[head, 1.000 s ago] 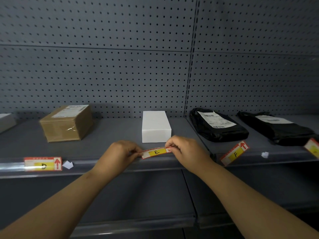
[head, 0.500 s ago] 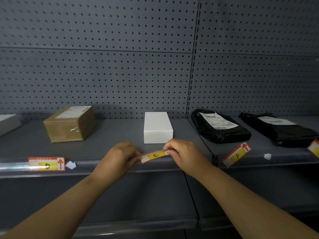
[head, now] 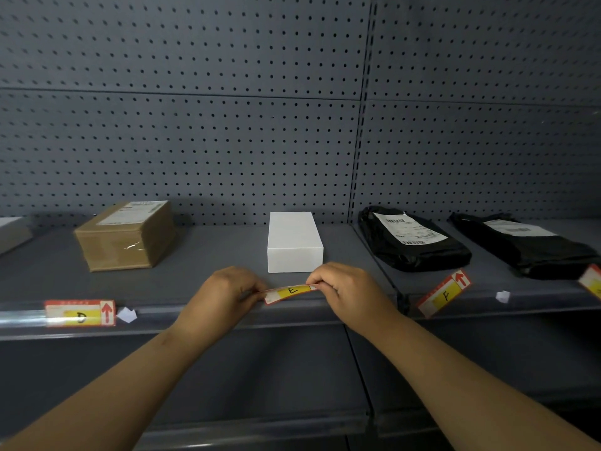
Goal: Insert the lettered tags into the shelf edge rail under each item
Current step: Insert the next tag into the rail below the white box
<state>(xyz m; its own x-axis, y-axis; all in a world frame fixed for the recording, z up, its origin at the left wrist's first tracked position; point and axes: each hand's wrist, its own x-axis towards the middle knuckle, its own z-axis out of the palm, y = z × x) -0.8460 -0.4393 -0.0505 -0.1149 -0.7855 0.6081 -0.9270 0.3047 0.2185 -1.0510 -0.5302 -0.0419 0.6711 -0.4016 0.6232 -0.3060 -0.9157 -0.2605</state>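
Note:
Both hands hold the E tag [head: 287,292], a red-bordered strip with a yellow patch, at the shelf edge rail [head: 156,315] in front of the white box [head: 294,242]. My left hand [head: 221,296] pinches its left end and my right hand [head: 349,288] pinches its right end. The tag lies tilted, its left end lower, just above the rail. The D tag [head: 79,313] sits in the rail under the brown cardboard box [head: 125,236]. The F tag [head: 444,296] leans askew on the shelf edge below a black parcel [head: 413,240].
A second black parcel [head: 523,245] lies at the right with another tag [head: 593,283] at the frame edge. Small white paper scraps [head: 126,315] [head: 502,296] lie on the shelf front. A pale box [head: 13,232] shows at far left. Pegboard backs the shelf; a lower shelf sits beneath.
The hands and the E tag have stayed at the rail under the white box; the tag has tipped slightly, left end lower. The view has shifted a little.

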